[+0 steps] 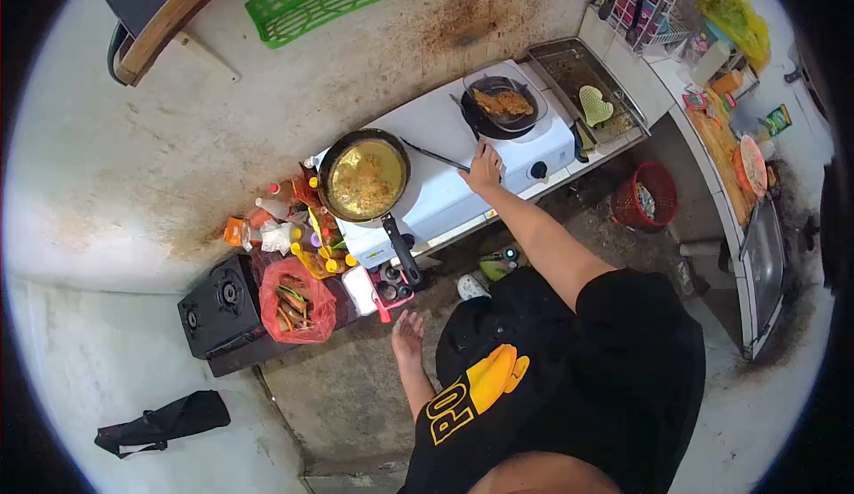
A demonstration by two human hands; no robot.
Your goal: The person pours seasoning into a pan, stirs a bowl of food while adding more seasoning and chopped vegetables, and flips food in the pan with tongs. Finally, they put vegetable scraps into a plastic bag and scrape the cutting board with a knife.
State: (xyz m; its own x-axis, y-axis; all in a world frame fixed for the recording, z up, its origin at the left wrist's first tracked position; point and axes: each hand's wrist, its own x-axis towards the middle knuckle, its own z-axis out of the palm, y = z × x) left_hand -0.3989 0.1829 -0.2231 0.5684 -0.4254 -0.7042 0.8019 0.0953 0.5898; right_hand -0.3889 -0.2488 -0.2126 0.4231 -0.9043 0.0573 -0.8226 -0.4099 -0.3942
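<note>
My right hand (pixel 483 170) is closed around the end of a thin dark utensil (pixel 434 154) lying at a slant over the white stove (pixel 445 193). To its left a black frying pan (pixel 400 243) holds bubbling oil with food (pixel 366 179) frying in it. Fried pieces (pixel 503 102) rest in a strainer or bowl over the dark right burner. Below the frying pan's handle, my left hand (pixel 408 334) is held apart from everything, fingers spread and holding nothing.
Bottles and seasonings (pixel 298 218) crowd the stove's left side, beside a red plastic bag (pixel 298 301) and a black two-burner stove (pixel 218 305). A metal tray (pixel 583 71) lies to the right. A red basket (pixel 644 197) stands lower right, near a wooden-topped counter (pixel 719 151).
</note>
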